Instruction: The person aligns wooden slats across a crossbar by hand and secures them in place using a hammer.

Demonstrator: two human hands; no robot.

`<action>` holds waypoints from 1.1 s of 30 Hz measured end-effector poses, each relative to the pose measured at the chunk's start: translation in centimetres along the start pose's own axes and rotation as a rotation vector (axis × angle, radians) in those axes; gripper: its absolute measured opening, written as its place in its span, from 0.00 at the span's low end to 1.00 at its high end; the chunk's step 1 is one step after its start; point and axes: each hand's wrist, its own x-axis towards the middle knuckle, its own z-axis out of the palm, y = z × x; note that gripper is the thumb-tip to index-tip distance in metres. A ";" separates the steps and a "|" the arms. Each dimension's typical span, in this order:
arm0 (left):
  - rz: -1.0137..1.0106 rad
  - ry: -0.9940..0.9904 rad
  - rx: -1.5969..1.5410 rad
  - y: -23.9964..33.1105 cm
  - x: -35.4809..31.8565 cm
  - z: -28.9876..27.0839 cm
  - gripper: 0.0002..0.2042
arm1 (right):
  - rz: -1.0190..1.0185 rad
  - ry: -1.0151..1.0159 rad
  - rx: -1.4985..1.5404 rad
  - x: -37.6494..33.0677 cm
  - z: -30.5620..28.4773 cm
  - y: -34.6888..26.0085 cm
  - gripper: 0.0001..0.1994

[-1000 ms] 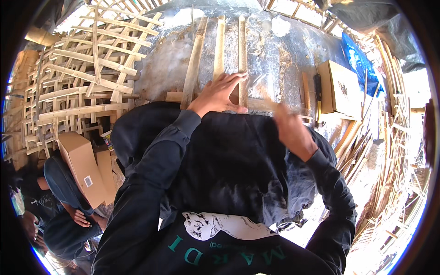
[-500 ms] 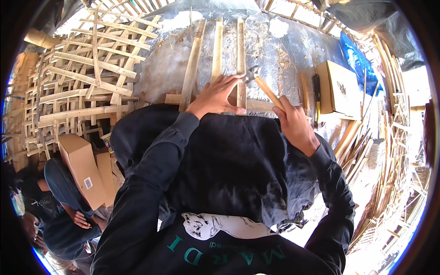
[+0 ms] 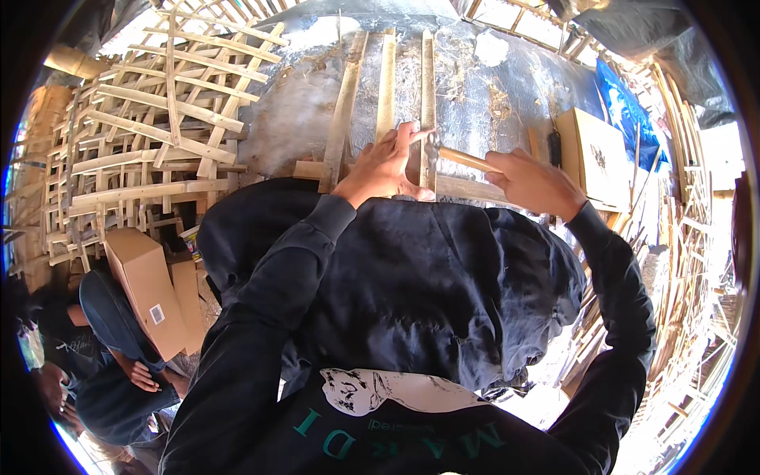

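My right hand (image 3: 538,184) grips the wooden handle of a hammer (image 3: 465,159). The metal hammer head is over the rightmost of three pale bamboo strips (image 3: 428,87) laid lengthwise. My left hand (image 3: 385,166) spreads over the near ends of the strips, its thumb and index finger apart and reaching to the rightmost one. Whether a nail sits under the hammer head is too small to tell. A middle strip (image 3: 386,79) runs beneath my left hand, and another strip (image 3: 344,115) lies left of it. A crosspiece (image 3: 467,189) shows under their near ends.
A woven bamboo lattice (image 3: 162,119) stands at the left. Cardboard boxes are at the right (image 3: 594,158) and lower left (image 3: 146,293). Another person's hand (image 3: 141,374) rests at the lower left. Blue plastic (image 3: 625,103) and loose bamboo sticks (image 3: 582,340) lie on the right.
The hammer head has come down onto the rightmost strip, and its handle has swung flatter. My right hand has shifted right. My left hand stays at the strips.
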 end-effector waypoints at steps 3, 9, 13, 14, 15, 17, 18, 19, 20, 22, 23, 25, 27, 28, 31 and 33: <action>-0.064 -0.024 -0.004 -0.2 0.0 -0.4 0.63 | -0.081 -0.038 -0.094 1.7 -2.1 -1.2 0.12; 0.027 -0.052 0.093 0.5 0.3 -0.9 0.65 | 0.192 -0.089 0.209 3.1 -1.9 -2.9 0.13; -0.035 -0.044 0.015 -0.6 0.1 -0.2 0.66 | -0.019 -0.299 -0.037 3.1 -3.1 -1.0 0.11; -0.047 -0.003 0.043 -1.2 0.0 0.2 0.65 | 0.100 -0.366 -0.038 4.1 -4.7 -2.5 0.12; -0.055 0.033 0.069 -1.0 0.1 0.4 0.64 | 0.104 -0.368 -0.037 4.6 -4.6 -3.0 0.12; -0.006 0.031 0.036 -0.7 0.1 0.0 0.64 | 0.195 -0.171 0.248 5.2 -4.4 -3.5 0.14; 0.048 0.036 0.008 -0.5 0.4 -0.2 0.64 | 0.166 -0.088 0.239 5.3 -3.4 -2.6 0.16; 0.057 0.035 0.007 -0.3 0.6 -0.1 0.64 | 0.172 -0.083 0.235 4.9 -2.3 -0.9 0.16; 0.024 0.006 0.023 -0.5 0.5 -0.1 0.64 | 0.086 -0.235 0.162 5.2 -2.2 -1.4 0.16; 0.027 -0.016 0.029 -0.9 0.2 0.0 0.63 | 0.388 -0.584 0.192 5.1 -3.3 -2.1 0.15; 0.029 -0.014 0.027 -0.7 0.3 -0.1 0.63 | 0.390 -0.583 0.189 5.3 -4.9 -2.3 0.15; -0.014 0.001 0.014 -0.4 0.3 -0.2 0.61 | 0.527 -0.668 0.427 5.5 -6.8 -1.3 0.15; -0.020 -0.019 -0.037 -0.2 0.3 -0.3 0.60 | 0.544 -0.545 0.617 5.1 -5.6 -1.2 0.14; 0.008 0.004 0.029 -0.1 0.1 -0.3 0.60 | 0.561 -0.394 0.648 5.4 -4.9 -1.4 0.12; 0.066 0.056 0.056 0.0 0.1 -0.4 0.59 | 0.558 -0.215 0.593 5.4 -2.6 0.4 0.11; -0.064 -0.087 0.001 -0.1 0.1 -0.5 0.60 | 0.666 -0.745 0.571 5.7 -2.8 0.0 0.10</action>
